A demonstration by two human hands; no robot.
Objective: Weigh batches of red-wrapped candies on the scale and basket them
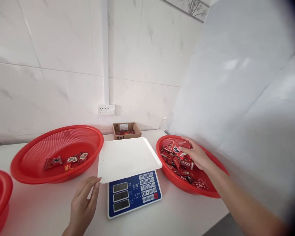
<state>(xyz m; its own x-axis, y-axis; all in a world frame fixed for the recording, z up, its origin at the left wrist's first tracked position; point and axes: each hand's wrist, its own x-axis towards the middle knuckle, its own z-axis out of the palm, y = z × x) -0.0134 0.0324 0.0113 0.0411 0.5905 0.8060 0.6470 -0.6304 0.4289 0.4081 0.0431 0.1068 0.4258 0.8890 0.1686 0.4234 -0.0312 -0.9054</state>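
Observation:
My right hand (195,153) reaches into the right-hand red plastic basket (167,175), its fingers closed on a red wrapped snack packet (176,149). Several similar red packets lie heaped under it. My left hand (85,200) is at the near left corner of the white weighing tray (127,159), with thumb and index fingertip pinched together at that corner. Nothing lies on the tray. Below its front edge shows the blue panel of the digital scale (135,195), with number keys and three small displays whose digits are too faint to read.
To the left stands a wide red basket (24,178) with several packets in it. Part of another red basket (5,200) shows at the left edge. Behind the scale is a small cardboard box (139,131) against the tiled wall, below a power socket (106,110).

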